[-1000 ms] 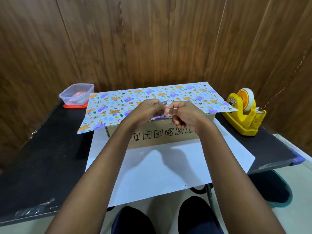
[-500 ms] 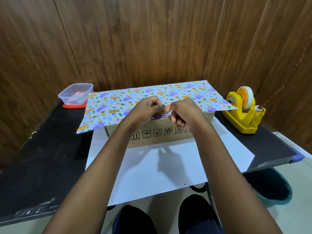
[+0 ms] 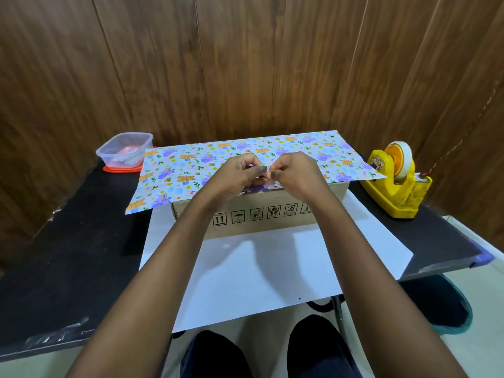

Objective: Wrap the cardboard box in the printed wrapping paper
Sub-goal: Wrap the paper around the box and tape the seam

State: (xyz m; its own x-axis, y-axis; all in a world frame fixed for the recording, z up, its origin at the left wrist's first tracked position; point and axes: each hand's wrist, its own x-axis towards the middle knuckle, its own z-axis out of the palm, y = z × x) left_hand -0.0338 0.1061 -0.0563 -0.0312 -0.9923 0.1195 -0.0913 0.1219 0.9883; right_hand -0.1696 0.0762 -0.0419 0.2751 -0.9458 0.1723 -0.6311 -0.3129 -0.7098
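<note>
Cardboard box (image 3: 321, 205) is sitting directly beneath our two grips, resting on the white underside of the printed wrapping paper (image 3: 191, 170), whose far flap is lying over the box top under our knuckles.

We are judging that flap the weak point. Nothing visible is fixing it, so if we are lifting our wrists clear, it may be springing back off the far side. The near half of the sheet, below our forearms, is overhanging the bench (image 3: 68, 241) edge, and its weight could be dragging the box off square.

Our left grip (image 3: 240, 174) and right grip (image 3: 296, 173) are meeting fingertip to fingertip, both curled tight and pinching a small strip (image 3: 268, 170) between them. We are guessing it is clear tape, though it is too small to tell. If so, it could be folding onto itself or sticking to our fingers. The tape dispenser (image 3: 395, 184) is standing well off to the right of our right grip.
</note>
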